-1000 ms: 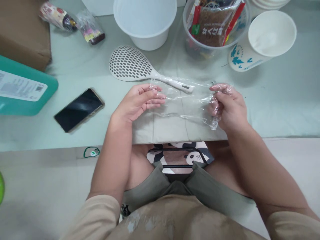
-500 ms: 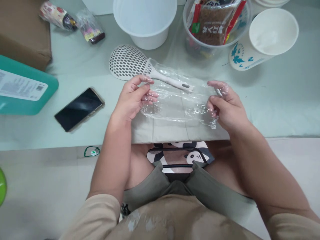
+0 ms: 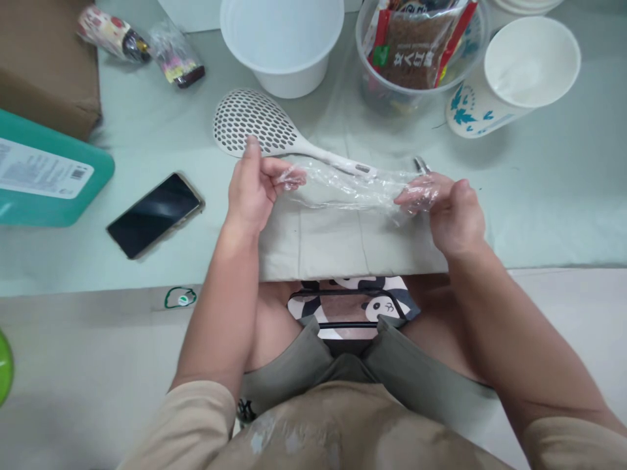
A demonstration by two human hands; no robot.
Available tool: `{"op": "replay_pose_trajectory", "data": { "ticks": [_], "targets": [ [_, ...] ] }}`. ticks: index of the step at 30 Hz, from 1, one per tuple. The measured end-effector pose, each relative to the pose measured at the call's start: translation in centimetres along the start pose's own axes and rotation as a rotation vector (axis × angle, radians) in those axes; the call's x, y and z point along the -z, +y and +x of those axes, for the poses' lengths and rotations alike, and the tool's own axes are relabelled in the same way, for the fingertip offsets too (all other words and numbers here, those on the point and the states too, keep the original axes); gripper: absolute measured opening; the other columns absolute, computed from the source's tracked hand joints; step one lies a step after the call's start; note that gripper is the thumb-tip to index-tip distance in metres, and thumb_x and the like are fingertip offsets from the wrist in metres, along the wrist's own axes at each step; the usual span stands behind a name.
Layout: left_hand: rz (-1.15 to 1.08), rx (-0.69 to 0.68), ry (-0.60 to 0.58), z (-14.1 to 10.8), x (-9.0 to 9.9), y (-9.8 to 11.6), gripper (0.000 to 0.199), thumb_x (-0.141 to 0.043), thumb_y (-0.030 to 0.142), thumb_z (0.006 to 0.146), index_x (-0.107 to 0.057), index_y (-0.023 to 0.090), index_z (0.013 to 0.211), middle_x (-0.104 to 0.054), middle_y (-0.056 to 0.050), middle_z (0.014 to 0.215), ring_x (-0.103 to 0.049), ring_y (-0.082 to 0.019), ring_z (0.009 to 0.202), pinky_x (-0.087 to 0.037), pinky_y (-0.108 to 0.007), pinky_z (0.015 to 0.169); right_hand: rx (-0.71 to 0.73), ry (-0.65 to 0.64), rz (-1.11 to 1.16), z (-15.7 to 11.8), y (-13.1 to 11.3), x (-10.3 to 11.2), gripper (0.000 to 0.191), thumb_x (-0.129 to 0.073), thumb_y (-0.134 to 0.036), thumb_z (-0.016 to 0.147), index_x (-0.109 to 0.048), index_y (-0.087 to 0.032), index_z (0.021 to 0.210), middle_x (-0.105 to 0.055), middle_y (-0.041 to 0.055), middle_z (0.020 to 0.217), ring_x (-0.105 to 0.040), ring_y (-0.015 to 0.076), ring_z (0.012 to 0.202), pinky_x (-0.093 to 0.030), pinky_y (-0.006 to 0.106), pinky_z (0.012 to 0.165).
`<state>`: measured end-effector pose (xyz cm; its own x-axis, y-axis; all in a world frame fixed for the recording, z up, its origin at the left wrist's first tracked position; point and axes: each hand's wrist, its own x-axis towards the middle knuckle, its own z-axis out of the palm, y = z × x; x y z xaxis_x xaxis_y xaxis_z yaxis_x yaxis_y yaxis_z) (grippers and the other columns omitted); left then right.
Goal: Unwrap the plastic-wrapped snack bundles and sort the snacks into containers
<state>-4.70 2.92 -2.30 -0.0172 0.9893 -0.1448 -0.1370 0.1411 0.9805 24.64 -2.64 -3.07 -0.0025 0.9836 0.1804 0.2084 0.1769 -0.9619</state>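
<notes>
A thin clear plastic bag (image 3: 343,189) hangs stretched between my two hands, just above the near side of the table. My left hand (image 3: 252,189) has its fingers in the bag's left end, thumb raised and apart. The fingers of my right hand (image 3: 453,209) hold the other end, that thumb also pointing up. Beyond the bag lies a white slotted skimmer (image 3: 257,124), its handle running behind the film. A small shiny metal piece (image 3: 420,165) shows beside my right fingers; its kind is unclear.
Along the back stand a white tub (image 3: 283,72), a clear tub (image 3: 365,72) of packets and a paper cup (image 3: 470,108). Left are a phone (image 3: 155,215), a green container (image 3: 93,202), a cardboard box (image 3: 53,65) and wrapped snacks (image 3: 179,59).
The bag has gone from spread wide to a narrow, gathered strip. Both thumbs have lifted off the film and now point up. The things on the table stay put.
</notes>
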Motion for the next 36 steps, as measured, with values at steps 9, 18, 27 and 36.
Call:
{"op": "replay_pose_trajectory", "data": {
  "ticks": [9,18,27,36],
  "targets": [
    [0.156,-0.225,-0.099,0.3,0.3,-1.3,0.033,-0.083,0.016,0.073,-0.075,0.026,0.103,-0.075,-0.003,0.114,-0.076,-0.021,0.104,-0.059,-0.029,0.08,0.25,0.05,-0.34,0.1,-0.3,-0.2,0.048,-0.05,-0.061,0.101,-0.083,-0.027,0.092,-0.071,0.0099,0.098,-0.07,0.026,0.095,-0.057,0.048,0.088],
    [0.036,-0.236,-0.133,1.1,0.9,-2.0,0.043,-0.071,0.004,0.072,-0.074,0.031,0.106,-0.074,0.003,0.124,-0.069,-0.01,0.075,-0.052,-0.021,0.055,0.079,0.001,0.082,0.5,0.4,0.1,0.063,-0.047,-0.08,0.088,-0.082,-0.03,0.104,-0.065,0.01,0.116,-0.065,0.0322,0.116,-0.054,0.053,0.105],
    [-0.074,-0.461,-0.193,1.2,0.4,-2.4,0.035,-0.072,-0.001,0.072,-0.08,0.029,0.088,-0.08,0.005,0.102,-0.071,-0.01,0.074,-0.048,-0.02,0.054,-0.378,0.17,0.421,1.1,-0.4,-0.9,0.042,-0.076,-0.064,0.08,-0.069,-0.024,0.071,-0.065,0.0043,0.082,-0.067,0.0182,0.078,-0.059,0.034,0.068],
    [-0.054,-0.178,-0.127,0.5,0.0,-1.1,0.03,-0.075,0.012,0.075,-0.073,0.028,0.101,-0.075,0.004,0.116,-0.066,-0.009,0.074,-0.038,-0.022,0.049,-0.216,0.11,0.206,0.7,2.3,-0.6,0.057,-0.084,-0.024,0.072,-0.064,-0.035,0.124,-0.066,-0.0031,0.091,-0.067,0.0138,0.073,-0.056,0.029,0.063]
  ]
}}
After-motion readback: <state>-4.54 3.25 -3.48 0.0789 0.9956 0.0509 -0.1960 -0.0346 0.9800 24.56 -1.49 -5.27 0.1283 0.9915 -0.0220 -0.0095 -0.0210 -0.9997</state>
